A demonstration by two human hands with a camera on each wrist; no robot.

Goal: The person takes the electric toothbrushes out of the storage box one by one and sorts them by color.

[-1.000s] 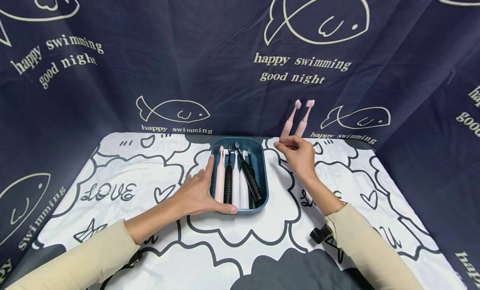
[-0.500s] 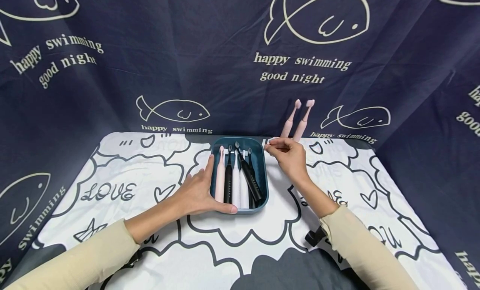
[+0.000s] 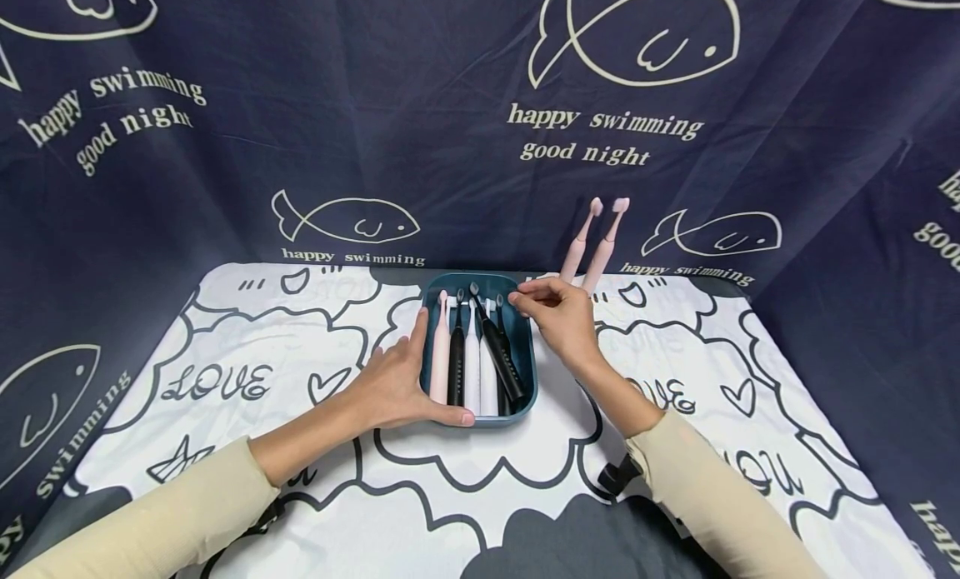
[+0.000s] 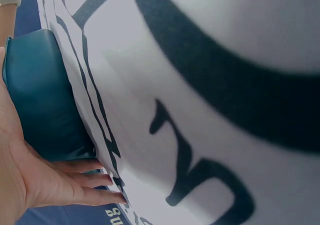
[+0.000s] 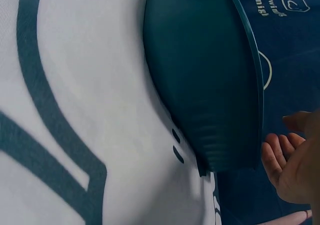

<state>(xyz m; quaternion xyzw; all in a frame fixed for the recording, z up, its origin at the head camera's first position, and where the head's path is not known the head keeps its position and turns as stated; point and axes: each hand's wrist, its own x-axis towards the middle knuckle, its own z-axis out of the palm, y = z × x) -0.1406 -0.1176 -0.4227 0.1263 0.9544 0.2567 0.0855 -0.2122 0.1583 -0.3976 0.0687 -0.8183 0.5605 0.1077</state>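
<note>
Beige-sleeved, the left hand (image 3: 397, 383) lies flat and relaxed against the near left corner of the teal tray (image 3: 525, 358), thumb along its front edge, apparently bracing it. Beyond it the right hand (image 3: 558, 312), empty with fingers loosely curled, hovers over the tray's far right rim beside the toothbrushes (image 3: 480, 354). A second ago it was out by the two pink brushes (image 3: 592, 242) leaning behind it; it has slid left.

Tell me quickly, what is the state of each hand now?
Left hand: open, resting against the teal tray.
Right hand: fingers loosely curled above the tray's far corner, holding nothing visible.
</note>
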